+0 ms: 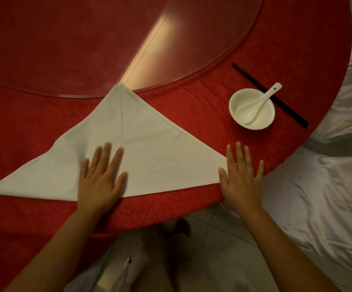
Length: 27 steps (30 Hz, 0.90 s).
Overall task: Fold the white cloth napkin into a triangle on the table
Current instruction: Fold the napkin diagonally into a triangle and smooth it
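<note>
The napkin (128,148) lies flat on the worktop (192,106) as a triangle, long folded edge toward the near edge, apex pointing at the glass turntable (112,39) in the centre; I judge the fold made and the step in hand to be smoothing. My left hand (100,182) rests flat on the napkin near its long edge, fingers spread, gripping nothing; my right hand (241,178) lies flat and spread on the napkin's right corner, at the near edge of the worktop, gripping nothing. Next move, as I judge it: press outward along the fold to set the crease; keep the corners aligned. Surface: red patterned cloth over a round worktop; a bowl (252,109) with a spoon (259,102) and black chopsticks (269,94) sit toward the right edge. Room: tiled floor below; pale satin fabric (328,186) to the right.
</note>
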Each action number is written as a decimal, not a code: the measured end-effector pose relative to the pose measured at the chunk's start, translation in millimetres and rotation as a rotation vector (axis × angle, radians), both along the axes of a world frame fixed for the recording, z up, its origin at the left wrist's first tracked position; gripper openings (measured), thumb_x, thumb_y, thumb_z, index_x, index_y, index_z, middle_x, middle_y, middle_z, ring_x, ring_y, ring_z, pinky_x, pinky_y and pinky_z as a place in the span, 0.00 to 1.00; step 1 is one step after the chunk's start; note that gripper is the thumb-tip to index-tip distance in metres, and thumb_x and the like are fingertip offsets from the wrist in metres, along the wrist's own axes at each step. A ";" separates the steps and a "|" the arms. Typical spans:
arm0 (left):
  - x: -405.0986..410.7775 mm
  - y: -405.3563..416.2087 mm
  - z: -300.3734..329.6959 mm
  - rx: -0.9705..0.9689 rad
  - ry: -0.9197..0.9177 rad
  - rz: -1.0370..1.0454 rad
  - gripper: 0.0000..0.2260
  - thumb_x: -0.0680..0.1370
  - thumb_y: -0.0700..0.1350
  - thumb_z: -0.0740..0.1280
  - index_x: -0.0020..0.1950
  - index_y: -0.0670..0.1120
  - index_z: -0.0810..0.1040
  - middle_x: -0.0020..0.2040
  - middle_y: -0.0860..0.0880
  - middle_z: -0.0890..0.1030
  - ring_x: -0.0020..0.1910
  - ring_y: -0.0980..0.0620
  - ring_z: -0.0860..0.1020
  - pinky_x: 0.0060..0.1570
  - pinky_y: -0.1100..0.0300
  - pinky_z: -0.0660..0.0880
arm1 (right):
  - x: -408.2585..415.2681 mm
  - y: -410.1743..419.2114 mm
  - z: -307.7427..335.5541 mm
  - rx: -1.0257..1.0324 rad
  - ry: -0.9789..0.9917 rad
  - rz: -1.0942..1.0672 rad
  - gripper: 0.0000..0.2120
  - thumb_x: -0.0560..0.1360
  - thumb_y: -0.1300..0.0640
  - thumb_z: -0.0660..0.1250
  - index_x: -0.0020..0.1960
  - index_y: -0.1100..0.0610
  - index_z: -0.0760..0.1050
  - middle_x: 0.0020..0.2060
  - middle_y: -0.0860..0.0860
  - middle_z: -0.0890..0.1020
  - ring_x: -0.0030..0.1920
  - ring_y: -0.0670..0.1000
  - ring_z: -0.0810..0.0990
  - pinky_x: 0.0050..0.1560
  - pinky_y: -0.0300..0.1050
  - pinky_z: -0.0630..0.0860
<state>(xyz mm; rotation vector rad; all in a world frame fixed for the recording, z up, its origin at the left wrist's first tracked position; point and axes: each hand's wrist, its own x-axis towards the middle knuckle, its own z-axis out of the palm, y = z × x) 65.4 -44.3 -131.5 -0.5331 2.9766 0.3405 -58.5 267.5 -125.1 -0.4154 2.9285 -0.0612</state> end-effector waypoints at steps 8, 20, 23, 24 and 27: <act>4.6 -7.1 -0.1 -0.014 0.024 0.041 0.28 0.76 0.59 0.45 0.76 0.54 0.48 0.77 0.48 0.48 0.76 0.51 0.45 0.72 0.47 0.44 | 37.1 -124.4 30.5 -0.172 0.188 0.229 0.29 0.77 0.45 0.46 0.75 0.50 0.44 0.76 0.53 0.50 0.76 0.54 0.47 0.70 0.66 0.44; 43.3 -67.7 -1.5 0.019 0.028 0.136 0.25 0.78 0.54 0.45 0.76 0.53 0.49 0.76 0.51 0.47 0.75 0.53 0.44 0.72 0.50 0.41 | 53.0 -217.0 -7.3 -0.100 0.024 0.375 0.28 0.77 0.46 0.47 0.75 0.48 0.46 0.76 0.52 0.53 0.76 0.53 0.48 0.72 0.62 0.47; 57.3 -91.7 -1.0 0.027 0.021 0.175 0.26 0.78 0.55 0.45 0.76 0.53 0.47 0.76 0.51 0.46 0.75 0.53 0.43 0.72 0.51 0.40 | 53.0 -216.5 -6.6 -0.094 0.014 0.369 0.28 0.77 0.45 0.45 0.75 0.48 0.45 0.76 0.52 0.52 0.76 0.52 0.48 0.72 0.62 0.47; 62.6 -97.8 -1.3 0.026 0.023 0.187 0.26 0.78 0.55 0.45 0.76 0.53 0.46 0.76 0.52 0.45 0.75 0.54 0.43 0.72 0.51 0.40 | 52.8 -216.1 -6.4 -0.090 0.016 0.369 0.28 0.77 0.45 0.45 0.75 0.47 0.45 0.76 0.52 0.52 0.76 0.52 0.48 0.72 0.61 0.47; 74.6 -110.3 -1.8 0.037 0.033 0.224 0.26 0.78 0.55 0.46 0.76 0.52 0.47 0.76 0.52 0.45 0.75 0.54 0.43 0.73 0.52 0.42 | 53.0 -216.8 -6.0 -0.076 0.022 0.372 0.28 0.77 0.45 0.46 0.75 0.47 0.44 0.76 0.52 0.51 0.76 0.52 0.47 0.72 0.61 0.47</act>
